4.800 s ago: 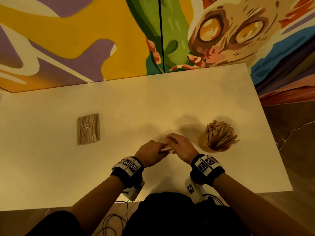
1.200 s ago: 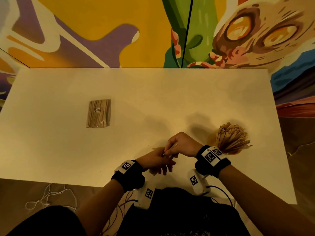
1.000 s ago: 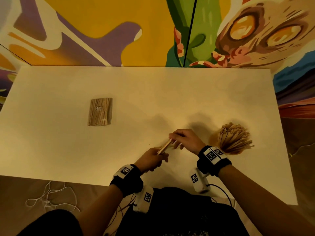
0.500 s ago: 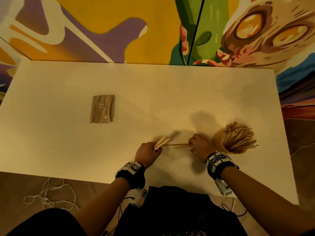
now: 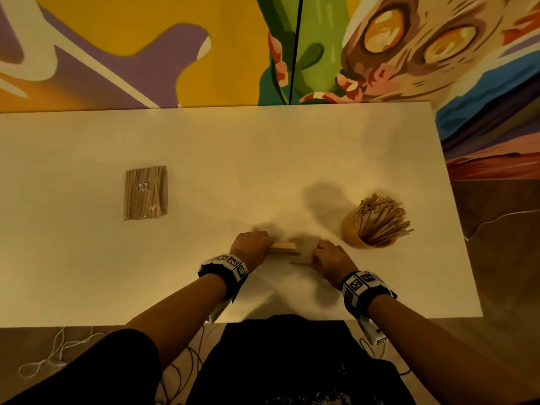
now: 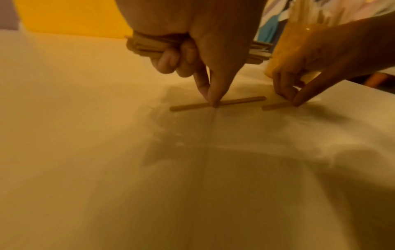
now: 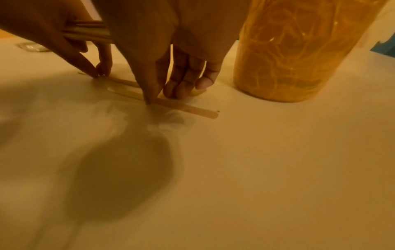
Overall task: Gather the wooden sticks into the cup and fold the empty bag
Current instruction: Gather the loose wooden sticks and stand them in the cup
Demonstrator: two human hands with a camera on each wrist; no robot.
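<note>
Beside the cup point(image 5: 361, 233), the left hand point(image 5: 249, 248) grips a bundle point(image 6: 145, 46) while pinching one stick point(image 6: 218, 103); the right hand point(image 5: 328, 258) pinches another stick point(image 7: 171, 104). Best lift each by its middle.

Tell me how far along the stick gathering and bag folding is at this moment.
Mostly done: the cup already bristles with sticks. In hand: the left hand grips a small bundle while pinching a loose stick; the right hand pinches another stick on the table. Left: both sticks, the bundle, the full packet; folding not started.
</note>
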